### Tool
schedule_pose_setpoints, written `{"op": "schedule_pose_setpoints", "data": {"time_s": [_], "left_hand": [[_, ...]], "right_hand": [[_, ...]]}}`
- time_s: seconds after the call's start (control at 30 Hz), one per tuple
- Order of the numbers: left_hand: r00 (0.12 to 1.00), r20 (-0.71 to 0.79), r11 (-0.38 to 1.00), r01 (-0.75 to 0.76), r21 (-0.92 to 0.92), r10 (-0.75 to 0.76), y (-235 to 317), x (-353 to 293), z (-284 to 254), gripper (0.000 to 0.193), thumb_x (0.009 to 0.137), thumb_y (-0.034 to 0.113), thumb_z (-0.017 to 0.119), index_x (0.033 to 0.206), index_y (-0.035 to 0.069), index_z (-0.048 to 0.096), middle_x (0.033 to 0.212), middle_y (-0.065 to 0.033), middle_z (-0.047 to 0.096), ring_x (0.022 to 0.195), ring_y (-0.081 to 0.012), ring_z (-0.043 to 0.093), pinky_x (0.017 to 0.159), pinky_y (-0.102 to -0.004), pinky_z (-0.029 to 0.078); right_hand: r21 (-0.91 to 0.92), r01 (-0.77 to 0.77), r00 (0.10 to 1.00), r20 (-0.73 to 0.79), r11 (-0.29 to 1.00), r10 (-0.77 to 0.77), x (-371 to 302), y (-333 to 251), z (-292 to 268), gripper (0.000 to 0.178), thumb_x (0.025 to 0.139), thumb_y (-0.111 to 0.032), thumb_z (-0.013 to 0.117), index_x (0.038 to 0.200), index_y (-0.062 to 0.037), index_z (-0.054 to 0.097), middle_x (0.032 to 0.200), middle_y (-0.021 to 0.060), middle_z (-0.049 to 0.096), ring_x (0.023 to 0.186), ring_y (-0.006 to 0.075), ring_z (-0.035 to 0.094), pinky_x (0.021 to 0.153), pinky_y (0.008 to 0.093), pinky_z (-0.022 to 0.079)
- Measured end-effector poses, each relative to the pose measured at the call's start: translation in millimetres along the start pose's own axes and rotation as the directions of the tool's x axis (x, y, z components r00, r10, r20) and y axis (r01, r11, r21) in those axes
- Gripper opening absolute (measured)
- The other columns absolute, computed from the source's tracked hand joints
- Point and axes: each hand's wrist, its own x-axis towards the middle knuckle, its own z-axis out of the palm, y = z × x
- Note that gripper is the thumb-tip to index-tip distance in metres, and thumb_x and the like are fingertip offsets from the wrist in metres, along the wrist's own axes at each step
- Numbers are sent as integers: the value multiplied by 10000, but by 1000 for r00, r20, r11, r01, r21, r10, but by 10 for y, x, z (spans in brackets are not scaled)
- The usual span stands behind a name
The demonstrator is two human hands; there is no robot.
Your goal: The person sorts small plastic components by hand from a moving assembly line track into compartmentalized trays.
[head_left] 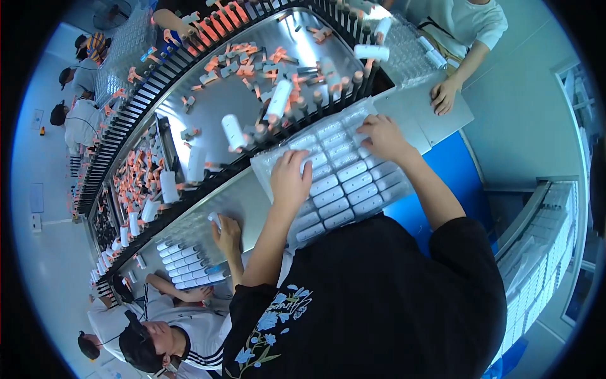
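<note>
A clear plastic tray (325,142) with oblong pockets lies at an angle in front of me, tilted along the conveyor's edge. White oblong casings (336,207) fill its near rows; the far pockets look see-through. Over the tray's left side, my left hand (291,180) is curled, with a white casing partly showing between thumb and fingers. My right hand (384,138) bends over the far right part of the tray, fingertips down at the pockets. Whatever sits under those fingers is hidden.
Beyond the tray, a curved conveyor carries black pegs with orange-tipped holders and white casings (279,100). A metal table (180,117) inside it bears loose orange and grey clips. Co-workers' hands (446,96) are at right and lower left, near another filled tray (189,265). Stacked trays (536,252) stand right.
</note>
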Motion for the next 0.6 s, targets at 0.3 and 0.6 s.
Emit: {"op": "schedule_pose_setpoints", "data": {"time_s": [0.3, 0.6], "left_hand": [[952, 254, 984, 148, 97, -168, 59, 98, 50, 349, 866, 193, 654, 1195, 79, 629, 1191, -141, 602, 1106, -341, 589, 924, -476, 479], [865, -276, 886, 322, -334, -419, 103, 1037, -652, 404, 958, 177, 523, 1327, 19, 569, 1161, -228, 676, 1029, -331, 676, 891, -403, 513]], "right_hand": [[420, -150, 978, -71, 895, 197, -172, -117, -446, 268, 952, -197, 555, 1167, -43, 596, 1065, 201, 646, 1039, 395, 615, 953, 474, 451], [890, 24, 896, -222, 456, 385, -93, 301, -783, 359, 967, -79, 572, 1311, 8, 514, 1156, 75, 581, 1072, 137, 526, 949, 275, 411]]}}
